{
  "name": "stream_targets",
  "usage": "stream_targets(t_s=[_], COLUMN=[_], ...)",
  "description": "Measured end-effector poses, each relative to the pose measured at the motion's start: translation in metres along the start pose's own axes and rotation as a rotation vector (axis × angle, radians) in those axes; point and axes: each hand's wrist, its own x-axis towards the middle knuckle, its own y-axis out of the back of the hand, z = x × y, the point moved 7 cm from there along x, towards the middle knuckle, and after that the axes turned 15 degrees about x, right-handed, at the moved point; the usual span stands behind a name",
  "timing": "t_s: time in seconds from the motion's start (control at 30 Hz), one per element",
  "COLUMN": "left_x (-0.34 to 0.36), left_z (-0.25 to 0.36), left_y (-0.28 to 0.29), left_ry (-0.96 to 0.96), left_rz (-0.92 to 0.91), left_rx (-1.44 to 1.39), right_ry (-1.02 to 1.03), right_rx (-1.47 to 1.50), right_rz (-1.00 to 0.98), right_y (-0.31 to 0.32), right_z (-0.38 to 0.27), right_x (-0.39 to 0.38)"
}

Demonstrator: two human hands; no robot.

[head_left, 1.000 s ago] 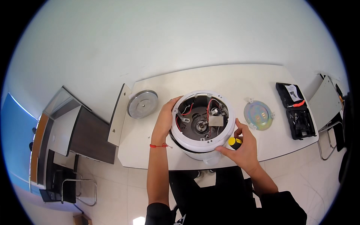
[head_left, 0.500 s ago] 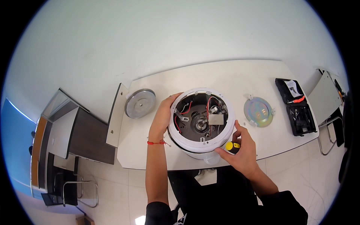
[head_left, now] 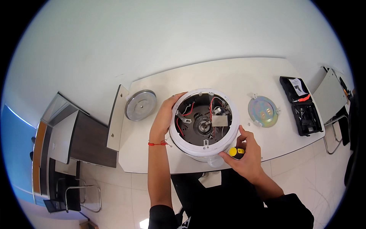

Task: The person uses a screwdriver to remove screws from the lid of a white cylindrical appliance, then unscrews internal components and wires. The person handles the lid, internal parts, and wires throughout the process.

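Right hand (head_left: 246, 154) closed around a yellow-capped screwdriver (head_left: 236, 152) at the near rim of the upturned white cooker (head_left: 204, 122). Left hand (head_left: 164, 114) cupped against its left wall, steadying it on the worktop (head_left: 228, 80). Further off: grey disc (head_left: 140, 105) left, metal plate (head_left: 263, 111) and toolcase (head_left: 303, 105) right.

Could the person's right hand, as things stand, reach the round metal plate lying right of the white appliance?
Probably yes: the round metal plate lies uncovered on the table, with nothing between it and the right hand, though that hand already holds a yellow-capped tool.
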Motion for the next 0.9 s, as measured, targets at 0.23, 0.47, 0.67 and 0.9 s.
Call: stream_targets(t_s=[0.23,0.47,0.67,0.9], left_x=[0.002,0.002,-0.007,-0.014], left_z=[0.002,0.003,0.015,0.028], left_y=[-0.001,0.007,0.009,0.002], left_ry=[-0.003,-0.113,-0.200,-0.235], left_rz=[-0.030,0.027,0.151,0.127], left_rx=[-0.009,0.107,0.188,0.274], right_ry=[-0.005,-0.022,-0.028,-0.043], right_rx=[-0.004,-0.044,-0.079,-0.074], right_rz=[0.003,-0.005,-0.009,0.001], right_y=[-0.001,0.002,0.008,0.019], right_z=[0.002,0.001,-0.002,-0.017], right_x=[-0.002,-0.001,-0.001,0.009])
